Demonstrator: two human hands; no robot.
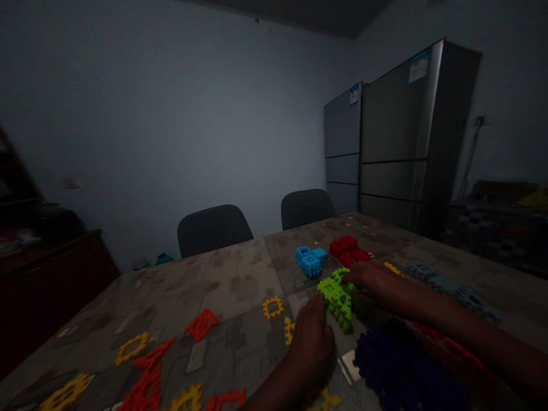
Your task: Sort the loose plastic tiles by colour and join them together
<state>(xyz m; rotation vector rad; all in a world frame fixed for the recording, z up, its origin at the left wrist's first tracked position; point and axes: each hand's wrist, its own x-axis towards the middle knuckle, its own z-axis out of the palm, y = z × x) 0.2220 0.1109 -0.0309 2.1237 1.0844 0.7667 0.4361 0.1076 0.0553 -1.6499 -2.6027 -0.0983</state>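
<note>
A stack of lime-green interlocking puzzle blocks (336,299) with toothed edges lies on the table between my hands. My left hand (310,337) is curled at the near-left side of this stack, its fingertips against the edge and partly hidden. From the right, my right hand (370,282) reaches over the stack, with its bent fingers gripping the upper green pieces. Just beyond are a clump of blue blocks (311,261) and a pile of red blocks (343,249). Close to my left hand lies a yellow square frame piece (273,308).
Dark purple blocks (402,365) are heaped under my right forearm, and grey blocks (449,288) lie beyond it. Orange pieces (145,377) and yellow pieces (66,393) are scattered at the left of the patterned table (231,274). Two dark chairs (214,229) stand at its far side.
</note>
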